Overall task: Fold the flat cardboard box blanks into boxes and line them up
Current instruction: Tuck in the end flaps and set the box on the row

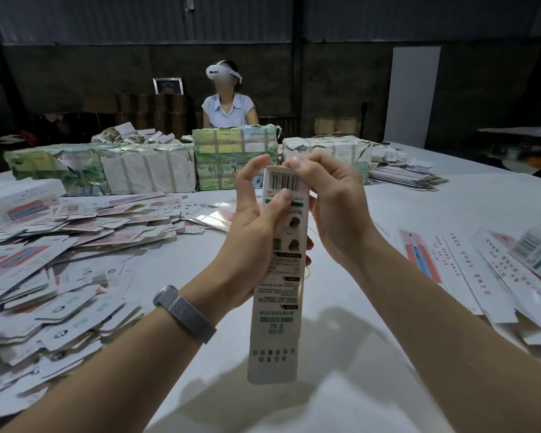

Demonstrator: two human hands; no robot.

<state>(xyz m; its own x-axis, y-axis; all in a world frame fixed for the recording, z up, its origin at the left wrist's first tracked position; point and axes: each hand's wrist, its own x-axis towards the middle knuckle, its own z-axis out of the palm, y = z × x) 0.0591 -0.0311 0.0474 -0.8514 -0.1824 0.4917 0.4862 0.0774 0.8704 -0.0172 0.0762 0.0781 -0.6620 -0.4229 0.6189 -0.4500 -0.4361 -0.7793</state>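
I hold one long, narrow white box [278,295] upright above the table, its barcode end at the top and green print lower down. My left hand [256,232] grips its upper half from the left, thumb across the printed face. My right hand [328,207] curls over the top right end, fingers pinching the flap at the barcode. A big heap of flat blanks [47,276] lies to the left on the table. Long folded boxes [481,267] lie side by side at the right.
Wrapped bundles [156,170] stand in a row across the white table's [372,354] far side, with a stack of flat sheets [406,178] at the right. A person in a headset [228,98] sits behind them. A white carton [19,195] sits far left.
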